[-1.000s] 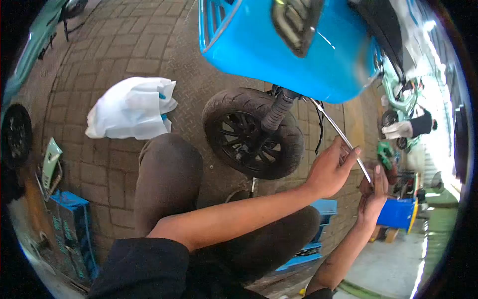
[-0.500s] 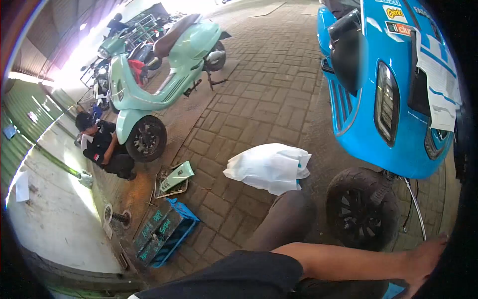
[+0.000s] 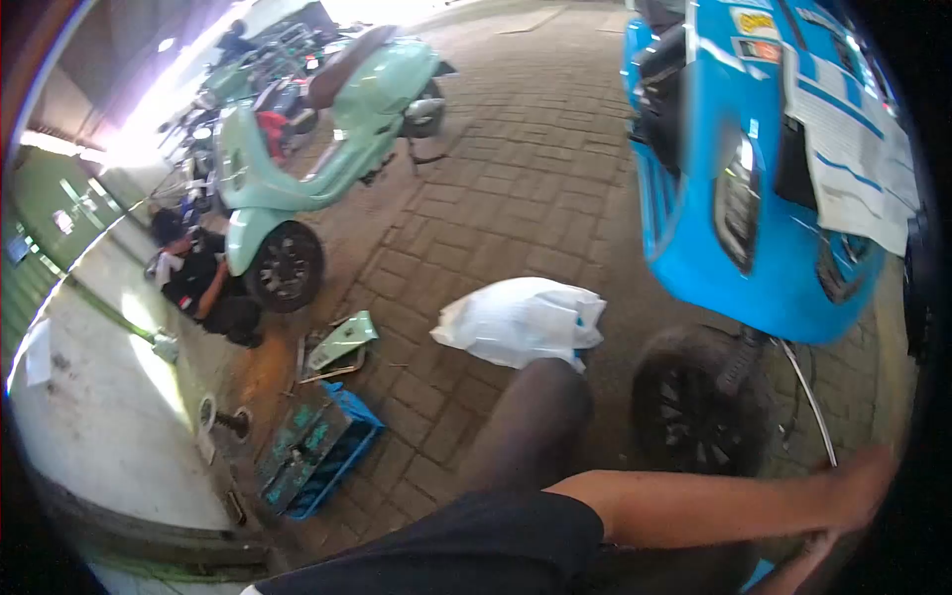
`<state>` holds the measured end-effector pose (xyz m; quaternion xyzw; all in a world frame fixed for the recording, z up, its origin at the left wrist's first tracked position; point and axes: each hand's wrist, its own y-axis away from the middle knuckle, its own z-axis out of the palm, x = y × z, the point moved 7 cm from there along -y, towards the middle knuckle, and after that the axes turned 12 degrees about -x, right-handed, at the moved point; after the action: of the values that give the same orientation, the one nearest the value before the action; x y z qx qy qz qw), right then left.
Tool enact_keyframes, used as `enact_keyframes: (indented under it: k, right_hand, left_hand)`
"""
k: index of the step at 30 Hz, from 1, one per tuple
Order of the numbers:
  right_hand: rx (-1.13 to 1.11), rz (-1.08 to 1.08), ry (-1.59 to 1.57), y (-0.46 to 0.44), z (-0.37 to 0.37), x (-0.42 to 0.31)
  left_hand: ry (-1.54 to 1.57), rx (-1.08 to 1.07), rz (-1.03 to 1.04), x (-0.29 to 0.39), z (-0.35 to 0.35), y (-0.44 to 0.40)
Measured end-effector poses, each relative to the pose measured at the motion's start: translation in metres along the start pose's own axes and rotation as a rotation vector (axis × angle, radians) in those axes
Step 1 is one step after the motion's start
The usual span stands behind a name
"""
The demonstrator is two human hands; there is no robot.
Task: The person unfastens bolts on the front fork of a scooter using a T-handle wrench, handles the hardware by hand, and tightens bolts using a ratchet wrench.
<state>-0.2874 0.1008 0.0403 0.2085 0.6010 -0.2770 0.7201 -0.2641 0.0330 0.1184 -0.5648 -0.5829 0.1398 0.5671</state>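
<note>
"Slanting down from beneath the blue scooter (image 3: 783, 307), just to the right of its front wheel (image 3: 684, 407), where does the silver rod (image 3: 808, 402) end?"

"At the left hand (image 3: 861, 488). The lower end goes out of sight there, near the dark rim of the view."

"And the fingers?"

"Too blurred. I can't tell whether the left ones are spread or wrapped around the rod. The right hand (image 3: 819, 547) is mostly hidden below and behind the left, so I can't tell there either."

"How would the rod handle?"

"Light and stiff, I'd guess, as it's thin with a metallic shine; the slight curve may be the lens. Probably smooth as well, so it could turn or slide in a loose or oily grasp. It doesn't look fragile."

"Where would you take hold?"

"Low, close to the left hand, with a second hold partway up to check any sideways sway. The top seems a poor spot: the scooter's lower edge and the fork (image 3: 741, 367) crowd it."

"What about room?"

"Tight on the wheel side, since the wheel stands so near. To the rod's right there's paving (image 3: 858, 382), so a swing looks easier that way. The knee (image 3: 545, 402) and the white bag (image 3: 521, 322) lie across the wheel, well apart from the rod."
</note>
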Motion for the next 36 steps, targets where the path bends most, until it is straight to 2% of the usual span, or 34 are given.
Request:
enact_keyframes:
  k: [2, 4, 5, 6, 7, 8, 9, 11, 13, 14, 15, 16, 18, 20, 21, 24, 25, 29, 31, 32, 33, 35, 36]
  right_hand:
    - [-0.027, 0.013, -0.161, 0.002, -0.004, 0.008]
    - [-0.133, 0.034, -0.377, 0.005, -0.002, 0.02]
    - [-0.207, 0.048, -0.472, 0.007, 0.002, 0.027]
    - [0.116, 0.159, -0.387, 0.029, 0.024, 0.011]
    - [0.214, 0.274, -0.499, 0.035, 0.033, 0.011]
    - [0.073, 0.26, -0.553, 0.028, 0.04, 0.015]
    - [0.062, 0.308, -0.619, 0.027, 0.039, 0.018]
    - [-0.024, 0.291, -0.537, 0.032, 0.045, 0.016]
    - [-0.1, 0.214, -0.654, 0.035, 0.051, 0.018]
    - [-0.071, 0.194, -0.659, 0.031, 0.047, 0.027]
    - [-0.018, -0.037, -0.471, 0.023, 0.035, 0.024]
    - [0.034, -0.261, -0.274, 0.019, 0.027, 0.01]
    - [0.048, -0.368, -0.17, 0.008, 0.022, -0.008]
    - [-0.004, -0.5, -0.026, 0.009, 0.038, -0.032]
    - [-0.007, -0.5, -0.016, 0.012, 0.037, -0.032]
    - [-0.02, -0.322, 0.051, 0.01, 0.034, -0.027]
    - [-0.005, -0.329, 0.066, 0.012, 0.034, -0.031]
    - [-0.171, -0.339, 0.25, 0.009, 0.018, -0.041]
    - [-0.106, -0.605, 1.13, 0.018, 0.024, -0.075]
    - [-0.005, -0.696, 1.269, 0.015, 0.029, -0.087]
    - [-0.003, -0.684, 1.27, -0.002, 0.027, -0.088]
    - [-0.194, -1.062, 1.117, -0.016, 0.034, -0.093]
    - [-0.263, -0.981, 0.98, -0.026, 0.038, -0.086]
  left_hand:
    - [0.04, -0.157, -0.195, -0.041, 0.042, -0.032]
    - [-0.046, -0.503, -0.371, -0.075, 0.084, -0.044]
    - [-0.13, -0.714, -0.363, -0.08, 0.091, -0.035]
    - [-0.208, -0.924, -0.33, -0.081, 0.094, -0.024]
    - [-0.248, -1.077, -0.35, -0.082, 0.106, -0.013]
    - [-0.294, -1.057, -0.409, -0.071, 0.08, -0.017]
    - [-0.342, -1.039, -0.468, -0.059, 0.044, -0.018]
    - [-0.182, -0.615, -0.608, -0.054, -0.008, -0.027]
    - [-0.115, -0.257, -0.391, -0.027, -0.067, -0.017]
    - [-0.092, -0.211, -0.287, -0.006, -0.089, -0.001]
    - [-0.064, -0.163, -0.181, 0.017, -0.105, 0.02]
    - [0.003, -0.192, -0.102, 0.035, -0.109, 0.043]
    - [0.078, -0.224, -0.015, 0.054, -0.092, 0.076]
    - [-0.089, 0.012, -0.002, 0.061, -0.086, 0.095]
    - [-0.083, 0.02, -0.003, 0.059, -0.085, 0.099]
    - [-0.081, 0.181, 0.088, 0.052, -0.087, 0.104]
    - [-0.06, 0.183, 0.094, 0.049, -0.083, 0.105]
    - [-0.118, 0.29, 0.056, 0.053, -0.096, 0.105]
    - [-0.117, 0.241, 0.132, 0.06, -0.098, 0.104]
    - [-0.103, 0.265, 0.157, 0.06, -0.099, 0.101]
    - [-0.098, 0.259, 0.15, 0.059, -0.098, 0.099]
    - [-0.017, 0.276, 0.167, 0.057, -0.097, 0.096]
    - [-0.017, 0.282, 0.165, 0.057, -0.099, 0.093]
